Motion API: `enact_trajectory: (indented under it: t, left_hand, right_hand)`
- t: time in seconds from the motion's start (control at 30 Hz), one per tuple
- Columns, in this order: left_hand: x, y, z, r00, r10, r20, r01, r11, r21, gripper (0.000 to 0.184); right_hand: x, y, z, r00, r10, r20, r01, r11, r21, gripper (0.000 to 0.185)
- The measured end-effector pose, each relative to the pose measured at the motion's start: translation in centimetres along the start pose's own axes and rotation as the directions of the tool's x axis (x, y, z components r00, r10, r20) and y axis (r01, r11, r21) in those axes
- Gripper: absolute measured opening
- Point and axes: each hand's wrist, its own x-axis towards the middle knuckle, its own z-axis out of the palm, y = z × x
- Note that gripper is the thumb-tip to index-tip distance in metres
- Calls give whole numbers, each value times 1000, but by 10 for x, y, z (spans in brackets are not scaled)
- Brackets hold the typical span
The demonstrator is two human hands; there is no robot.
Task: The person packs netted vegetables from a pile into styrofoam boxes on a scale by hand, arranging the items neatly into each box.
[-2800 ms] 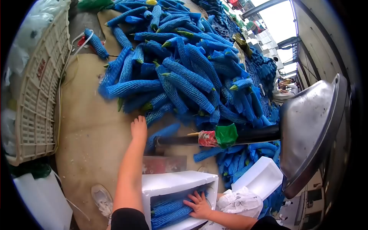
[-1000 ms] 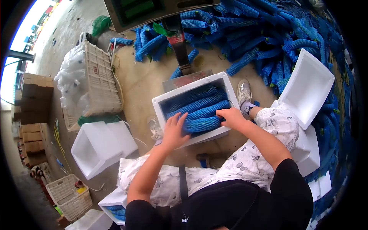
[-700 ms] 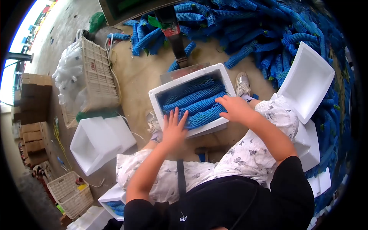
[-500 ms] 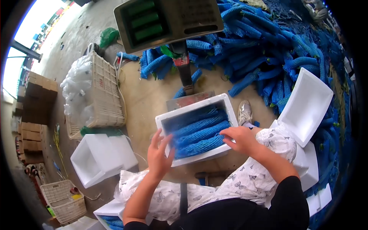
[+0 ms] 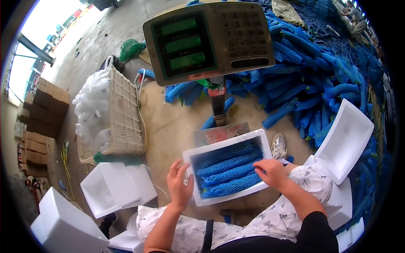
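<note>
A white foam box (image 5: 229, 201) sits in front of the scale's post, holding several long bundles in blue mesh sleeves (image 5: 232, 177) laid side by side. What the sleeves contain is hidden. My left hand (image 5: 180, 185) is by the box's left rim, fingers apart and holding nothing. At the opposite end, my right hand (image 5: 273, 173) bends over the right rim, its thumb and fingers pinched at the end of one blue mesh sleeve. The digital scale's display head (image 5: 209, 42) rises above the box, its green screens lit.
A large pile of blue-netted bundles (image 5: 303, 80) spreads at the back right. Left stands a cream crate (image 5: 126, 114) with clear plastic bags. Foam boxes (image 5: 67, 223) lie at lower left, and a foam piece (image 5: 346, 141) leans at right. Cardboard boxes (image 5: 48, 107) are stacked far left.
The view has shifted, so the scale and box appear lower and farther right. My left hand has drawn slightly away from the bundles. Another white foam box now shows at lower left.
</note>
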Motion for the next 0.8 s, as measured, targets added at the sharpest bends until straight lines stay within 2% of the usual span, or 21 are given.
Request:
enact_trajectory:
  t: [0.17, 0.23, 0.3, 0.33, 0.37, 0.43, 0.5, 0.53, 0.57, 0.6, 0.63, 0.67, 0.73, 0.77, 0.8]
  left_hand:
    - [-20, 3, 20, 988, 24, 153, -1, 989, -146, 37]
    - [-30, 12, 27, 968, 115, 225, -102, 992, -68, 37]
    - [-44, 12, 44, 926, 120, 359, -89, 991, -102, 37]
    - [-48, 17, 49, 883, 123, 453, -86, 991, -102, 37]
    - [-56, 13, 57, 836, 150, 528, -125, 989, -84, 36]
    - [-53, 6, 60, 832, 176, 526, -150, 984, -92, 40]
    - [-45, -13, 69, 844, 147, 516, -83, 986, -146, 37]
    - [-39, -8, 69, 903, 125, 410, -104, 992, -72, 36]
    - [-26, -4, 73, 949, 111, 296, -118, 993, 5, 35]
    - [-17, -7, 85, 962, 131, 238, -133, 991, -9, 38]
    - [-9, -5, 92, 961, 135, 239, -138, 990, -7, 38]
    - [-3, -1, 100, 958, 104, 266, -135, 986, 98, 40]
    - [3, 5, 109, 951, 91, 294, -167, 955, 246, 42]
    - [1, 3, 107, 951, 86, 298, -165, 954, 249, 42]
    - [0, -1, 101, 937, 68, 342, -155, 960, 234, 41]
  right_hand:
    - [-5, 0, 4, 999, 12, 37, -13, 1000, 26, 12]
    - [-13, 5, 8, 982, 98, 162, -97, 995, -13, 16]
    - [-28, 17, 23, 967, 112, 228, -70, 981, -183, 25]
    - [-32, 13, 25, 926, 135, 353, -52, 971, -234, 35]
    - [-47, 22, 42, 922, 76, 380, 28, 965, -260, 49]
    - [-57, 24, 55, 923, 135, 361, -47, 969, -243, 65]
    - [-46, 28, 55, 904, 128, 409, -14, 963, -270, 72]
    - [-38, 33, 55, 877, 135, 461, -6, 963, -269, 75]
    - [-33, 33, 55, 864, 147, 482, -15, 963, -268, 74]
    - [-34, 32, 57, 869, 155, 469, -39, 968, -249, 72]
    - [-35, 32, 58, 875, 163, 457, -61, 971, -230, 69]
    - [-35, 32, 57, 876, 167, 452, -66, 971, -230, 69]
    - [-35, 36, 51, 863, 110, 492, -97, 994, -51, 61]
    - [-36, 34, 51, 862, 109, 496, -98, 994, -47, 61]
    - [-37, 31, 51, 892, 38, 451, -19, 999, -47, 59]
